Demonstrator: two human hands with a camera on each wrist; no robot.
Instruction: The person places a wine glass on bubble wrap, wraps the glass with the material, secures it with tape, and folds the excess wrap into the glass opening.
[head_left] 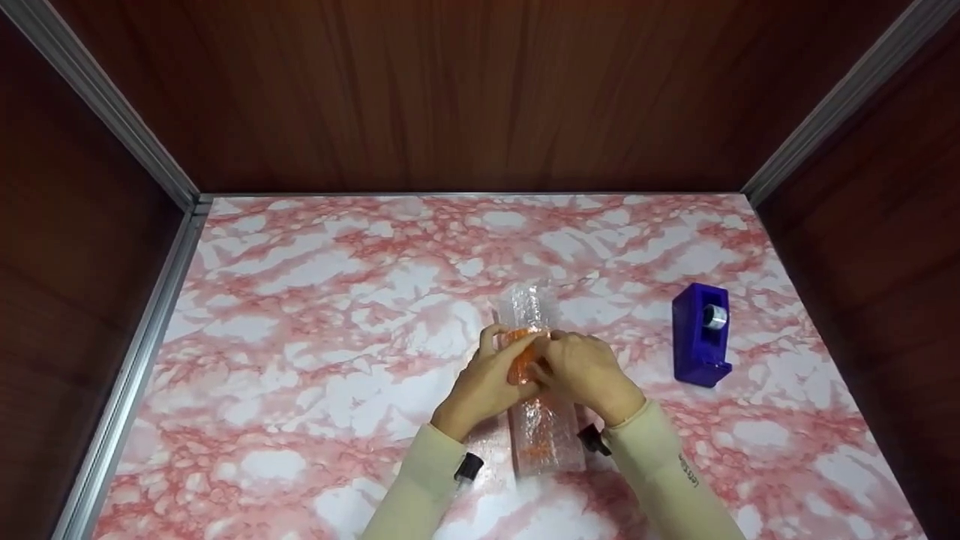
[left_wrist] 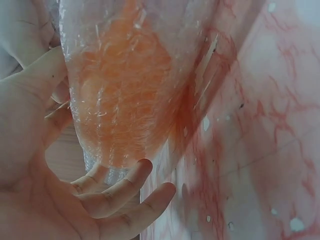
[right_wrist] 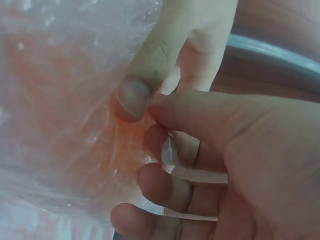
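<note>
An orange object (left_wrist: 120,100) shows through clear bubble wrap (head_left: 546,439) that is rolled around it; its exact kind is blurred by the wrap. The long bundle lies lengthwise in front of me, loose wrap extending past the orange part at both ends. My left hand (head_left: 480,382) holds the bundle from its left side, fingers curved around it and thumb on top. From the right, my right hand (head_left: 585,371) pinches the wrap with thumb and forefinger, close beside the left thumb (right_wrist: 134,97). A small glossy clear piece (right_wrist: 169,150) shows between the right fingers.
A purple tape dispenser (head_left: 694,337) with a roll of tape (head_left: 715,316) stands to the right of the hands. The tabletop (head_left: 300,300) has a red and white marbled pattern. Dark wood panels (head_left: 465,97) with metal edging enclose the back and both sides.
</note>
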